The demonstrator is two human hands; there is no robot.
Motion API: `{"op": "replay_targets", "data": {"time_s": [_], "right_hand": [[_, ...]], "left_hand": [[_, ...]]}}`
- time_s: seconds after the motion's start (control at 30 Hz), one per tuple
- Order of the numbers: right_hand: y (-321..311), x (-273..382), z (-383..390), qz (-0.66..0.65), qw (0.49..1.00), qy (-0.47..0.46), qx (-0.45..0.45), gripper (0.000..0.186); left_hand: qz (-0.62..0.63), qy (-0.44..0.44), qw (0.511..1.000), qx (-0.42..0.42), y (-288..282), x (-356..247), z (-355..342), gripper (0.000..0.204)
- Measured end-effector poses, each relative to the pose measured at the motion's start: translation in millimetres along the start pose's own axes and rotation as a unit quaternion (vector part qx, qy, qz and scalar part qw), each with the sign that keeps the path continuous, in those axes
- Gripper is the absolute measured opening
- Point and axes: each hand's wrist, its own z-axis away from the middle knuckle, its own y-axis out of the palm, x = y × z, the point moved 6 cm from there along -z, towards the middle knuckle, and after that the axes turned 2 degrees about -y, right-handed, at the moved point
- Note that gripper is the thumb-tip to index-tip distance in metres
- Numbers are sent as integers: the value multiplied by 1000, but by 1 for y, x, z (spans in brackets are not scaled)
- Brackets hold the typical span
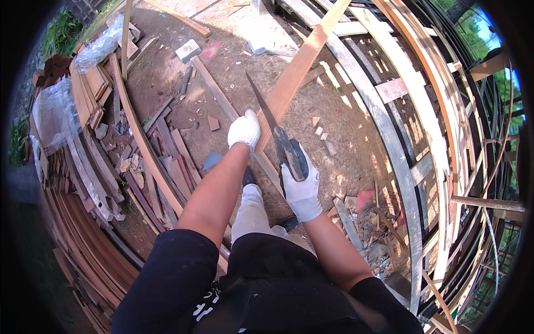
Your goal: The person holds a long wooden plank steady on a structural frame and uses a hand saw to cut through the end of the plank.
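Through my feed, the right hand (303,186) grasps the saw (284,146), blade by the near part of the board (303,61) slanting ahead; the left hand (245,131) meets the board's edge, grip unclear. I'd call this sawing; next needs a steadied board, straight stroke

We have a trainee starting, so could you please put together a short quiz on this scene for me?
1. Which tool does the right hand hold?
2. True or false: the left hand is bare.
3. Fill the blank: part of the wood stack at the picture's left is draped with clear ____.

Key:
1. A handsaw.
2. False: the left hand, at the edge of the wooden plank, is gloved in white.
3. Plastic sheeting.
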Motion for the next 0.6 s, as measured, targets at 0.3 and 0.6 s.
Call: {"op": "replay_targets", "data": {"time_s": [0.3, 0.6], "right_hand": [[56, -43, -68, -49, 996, 60, 41, 68], [54, -33, -69, -26, 999, 36, -5, 56]], "left_hand": [[-83, 48, 995, 37, -6, -10, 3, 69], [-103, 34, 994, -9, -4, -3, -1, 63]]}}
